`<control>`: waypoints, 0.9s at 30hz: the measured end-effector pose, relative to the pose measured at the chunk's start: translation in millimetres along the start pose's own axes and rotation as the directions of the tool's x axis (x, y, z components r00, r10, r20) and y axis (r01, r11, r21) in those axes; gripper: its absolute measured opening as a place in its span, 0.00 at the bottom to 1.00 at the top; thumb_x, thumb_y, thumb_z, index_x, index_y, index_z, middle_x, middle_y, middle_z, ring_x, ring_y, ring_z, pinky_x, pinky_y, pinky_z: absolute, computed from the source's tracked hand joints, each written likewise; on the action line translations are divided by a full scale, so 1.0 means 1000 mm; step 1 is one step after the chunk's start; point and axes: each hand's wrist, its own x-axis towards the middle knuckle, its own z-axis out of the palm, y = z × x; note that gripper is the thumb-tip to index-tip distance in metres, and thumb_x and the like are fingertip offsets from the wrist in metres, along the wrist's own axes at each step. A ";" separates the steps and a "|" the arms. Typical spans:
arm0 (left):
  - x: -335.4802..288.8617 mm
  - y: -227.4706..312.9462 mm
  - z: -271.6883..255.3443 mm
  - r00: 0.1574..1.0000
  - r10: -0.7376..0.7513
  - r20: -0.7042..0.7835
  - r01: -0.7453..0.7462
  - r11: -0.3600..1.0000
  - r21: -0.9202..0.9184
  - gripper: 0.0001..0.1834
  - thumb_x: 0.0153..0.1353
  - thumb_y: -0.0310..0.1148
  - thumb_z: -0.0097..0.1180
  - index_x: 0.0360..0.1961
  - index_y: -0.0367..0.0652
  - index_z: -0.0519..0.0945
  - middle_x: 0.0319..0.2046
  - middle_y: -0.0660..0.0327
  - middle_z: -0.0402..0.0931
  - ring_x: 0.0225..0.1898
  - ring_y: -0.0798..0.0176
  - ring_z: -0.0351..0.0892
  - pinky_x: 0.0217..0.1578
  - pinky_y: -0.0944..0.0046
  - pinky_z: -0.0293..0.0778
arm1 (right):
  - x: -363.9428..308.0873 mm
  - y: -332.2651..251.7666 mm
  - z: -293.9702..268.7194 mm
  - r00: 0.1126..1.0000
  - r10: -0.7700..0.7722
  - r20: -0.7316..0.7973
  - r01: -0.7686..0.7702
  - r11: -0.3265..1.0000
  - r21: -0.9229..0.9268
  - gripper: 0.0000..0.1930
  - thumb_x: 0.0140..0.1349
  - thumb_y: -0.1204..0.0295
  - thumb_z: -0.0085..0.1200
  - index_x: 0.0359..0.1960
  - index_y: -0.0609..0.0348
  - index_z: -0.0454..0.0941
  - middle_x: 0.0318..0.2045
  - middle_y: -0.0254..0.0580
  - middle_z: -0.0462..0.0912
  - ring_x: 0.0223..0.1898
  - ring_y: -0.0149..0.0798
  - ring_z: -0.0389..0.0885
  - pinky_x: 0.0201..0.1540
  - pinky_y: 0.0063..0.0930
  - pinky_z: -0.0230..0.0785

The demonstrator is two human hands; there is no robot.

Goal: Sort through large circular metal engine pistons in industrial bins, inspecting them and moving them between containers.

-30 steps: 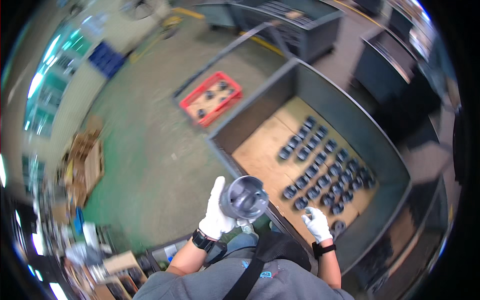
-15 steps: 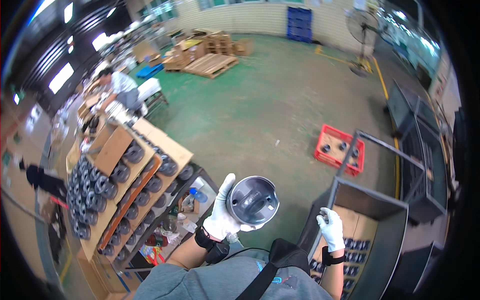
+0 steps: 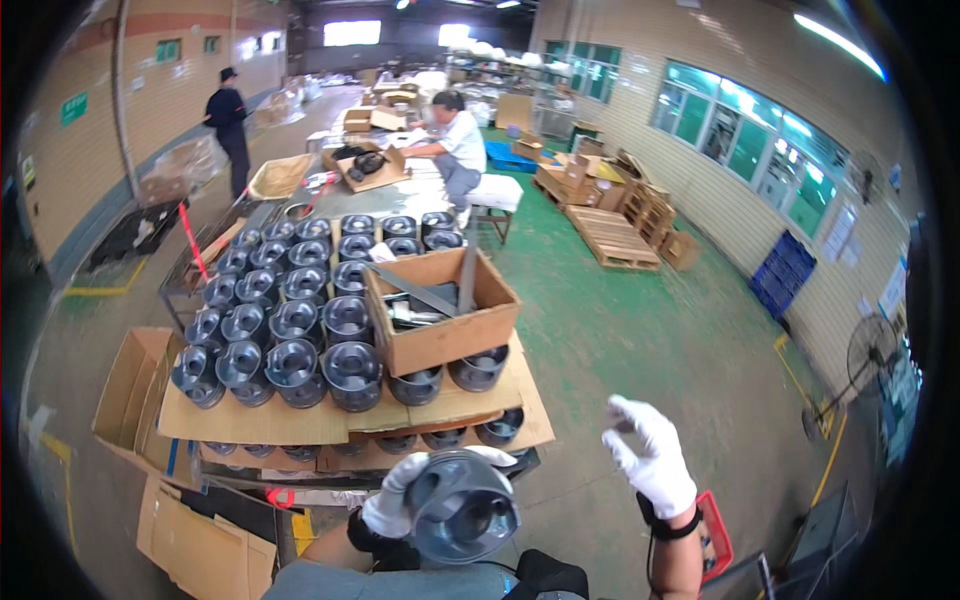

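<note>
My left hand (image 3: pixel 395 495), in a white glove, grips a dark grey metal piston (image 3: pixel 462 510) low in the middle of the view, its hollow side facing up toward me. The fingers wrap behind its rim. My right hand (image 3: pixel 650 455), also gloved in white, is raised over the floor to the right, its fingers apart and nothing in them. Just ahead of the held piston is a stack of cardboard layers (image 3: pixel 450 405) bearing rows of similar pistons (image 3: pixel 295 320). More pistons stand on a lower layer, partly hidden.
An open cardboard box (image 3: pixel 430 345) with metal strips sits on the stack's right side. Behind it, a seated person (image 3: pixel 460 150) works at a table; another person (image 3: pixel 230 130) stands far left. Wooden pallets (image 3: pixel 610 235), a fan (image 3: pixel 870 345) and a red crate (image 3: pixel 715 540) are to the right.
My view has swung left, from the metal bin to the piston stack. The piston stays in my left hand. My right hand has left the bin's edge and its fingers have spread.
</note>
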 end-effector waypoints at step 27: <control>-0.049 0.038 -0.045 0.853 0.376 -0.362 -0.506 0.769 -0.392 0.45 0.68 0.69 0.35 0.67 0.38 0.68 0.63 0.46 0.70 0.63 0.43 0.72 0.64 0.38 0.66 | 0.275 -0.100 0.115 0.674 -0.537 0.508 0.640 0.767 -0.039 0.12 0.62 0.64 0.57 0.35 0.61 0.81 0.30 0.52 0.82 0.32 0.56 0.81 0.39 0.44 0.74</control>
